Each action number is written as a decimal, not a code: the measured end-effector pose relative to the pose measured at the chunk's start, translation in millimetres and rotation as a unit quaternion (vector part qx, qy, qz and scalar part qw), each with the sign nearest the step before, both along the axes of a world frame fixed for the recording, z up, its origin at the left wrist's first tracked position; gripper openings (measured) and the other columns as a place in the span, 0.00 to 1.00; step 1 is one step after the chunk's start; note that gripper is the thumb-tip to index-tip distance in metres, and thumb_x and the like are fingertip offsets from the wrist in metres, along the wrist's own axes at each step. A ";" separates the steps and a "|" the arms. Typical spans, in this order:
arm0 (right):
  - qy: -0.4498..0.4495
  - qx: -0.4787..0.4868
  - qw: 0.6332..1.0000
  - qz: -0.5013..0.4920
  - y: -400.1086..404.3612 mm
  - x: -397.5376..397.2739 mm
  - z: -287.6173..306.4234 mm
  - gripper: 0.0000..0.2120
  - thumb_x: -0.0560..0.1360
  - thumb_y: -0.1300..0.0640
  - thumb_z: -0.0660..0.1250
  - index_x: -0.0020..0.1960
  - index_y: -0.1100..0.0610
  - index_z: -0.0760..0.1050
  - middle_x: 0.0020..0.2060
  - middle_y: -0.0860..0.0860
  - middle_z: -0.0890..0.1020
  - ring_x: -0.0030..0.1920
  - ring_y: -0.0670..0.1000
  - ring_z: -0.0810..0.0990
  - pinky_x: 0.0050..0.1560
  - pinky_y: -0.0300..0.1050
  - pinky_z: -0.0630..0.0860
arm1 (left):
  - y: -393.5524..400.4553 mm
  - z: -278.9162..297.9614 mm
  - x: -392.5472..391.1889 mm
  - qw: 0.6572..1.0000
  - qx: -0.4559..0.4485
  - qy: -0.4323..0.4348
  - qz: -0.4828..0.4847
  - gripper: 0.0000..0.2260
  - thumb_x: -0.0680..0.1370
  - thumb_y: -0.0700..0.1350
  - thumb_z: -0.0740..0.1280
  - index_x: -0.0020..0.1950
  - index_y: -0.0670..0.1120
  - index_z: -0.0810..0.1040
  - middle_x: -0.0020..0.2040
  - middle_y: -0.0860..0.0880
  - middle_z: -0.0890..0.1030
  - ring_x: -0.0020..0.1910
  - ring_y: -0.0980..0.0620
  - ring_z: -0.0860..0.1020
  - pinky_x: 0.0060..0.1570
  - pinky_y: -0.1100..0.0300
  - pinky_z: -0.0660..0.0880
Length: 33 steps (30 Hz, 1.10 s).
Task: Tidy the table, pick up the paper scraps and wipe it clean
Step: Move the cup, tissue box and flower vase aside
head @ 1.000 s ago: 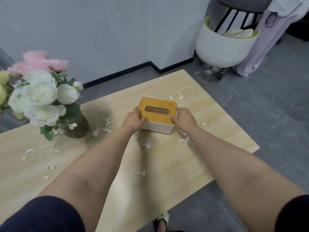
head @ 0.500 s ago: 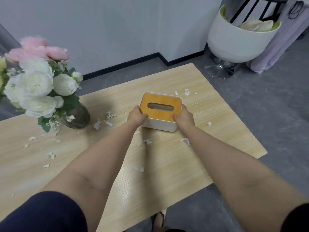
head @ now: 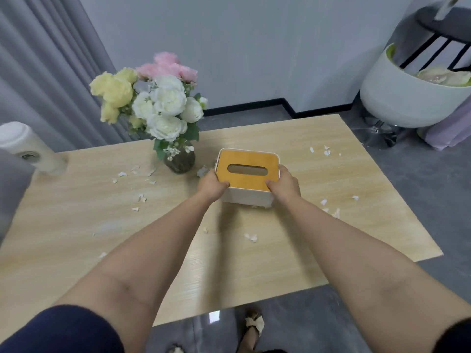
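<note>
1. Since the earlier frame, the tissue box has shifted left, closer to the flower vase.
2. Left hand and right hand grip the box's two ends, thumbs on its orange lid.
3. Paper scraps lie scattered across the bench.
4. A white cylinder stands at the bench's far left.

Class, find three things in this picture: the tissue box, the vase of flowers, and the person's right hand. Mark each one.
tissue box (head: 246,159): head view, on its orange lid above the slot.
vase of flowers (head: 180,163): head view, on the dark glass belly.
right hand (head: 285,186): head view, on the back of the hand.
</note>
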State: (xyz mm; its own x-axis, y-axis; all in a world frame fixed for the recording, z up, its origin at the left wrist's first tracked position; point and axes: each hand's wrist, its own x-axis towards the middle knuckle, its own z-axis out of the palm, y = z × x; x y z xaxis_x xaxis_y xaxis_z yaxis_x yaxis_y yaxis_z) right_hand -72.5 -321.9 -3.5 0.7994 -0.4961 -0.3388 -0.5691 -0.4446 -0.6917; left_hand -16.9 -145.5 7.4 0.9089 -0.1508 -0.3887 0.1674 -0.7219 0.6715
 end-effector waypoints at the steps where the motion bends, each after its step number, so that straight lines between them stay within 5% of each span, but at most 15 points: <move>1: -0.002 -0.002 1.000 0.006 12.9 -1.7 2.3 0.25 0.76 0.55 0.65 0.71 0.52 0.63 0.59 0.58 0.77 0.60 0.60 0.75 0.57 0.51 0.74 | 14.0 0.9 -3.0 1.000 0.000 0.002 0.004 0.21 0.77 0.45 0.65 0.69 0.43 0.67 0.64 0.43 0.74 0.62 0.42 0.72 0.60 0.52 0.71; 20: -0.056 0.026 0.987 0.147 325.3 25.1 14.7 0.21 0.74 0.58 0.66 0.66 0.53 0.69 0.57 0.55 0.79 0.57 0.58 0.77 0.54 0.47 0.73 | 336.6 15.8 -24.3 0.989 0.019 -0.016 0.148 0.18 0.77 0.47 0.65 0.64 0.41 0.70 0.60 0.41 0.76 0.59 0.41 0.74 0.56 0.51 0.73; 33: -0.025 0.027 0.952 0.303 446.8 120.0 6.5 0.21 0.74 0.59 0.65 0.65 0.55 0.67 0.59 0.56 0.77 0.59 0.59 0.74 0.54 0.46 0.70 | 442.2 -0.4 13.8 0.949 0.001 -0.006 0.315 0.18 0.78 0.45 0.65 0.67 0.42 0.69 0.61 0.41 0.75 0.58 0.39 0.75 0.58 0.47 0.73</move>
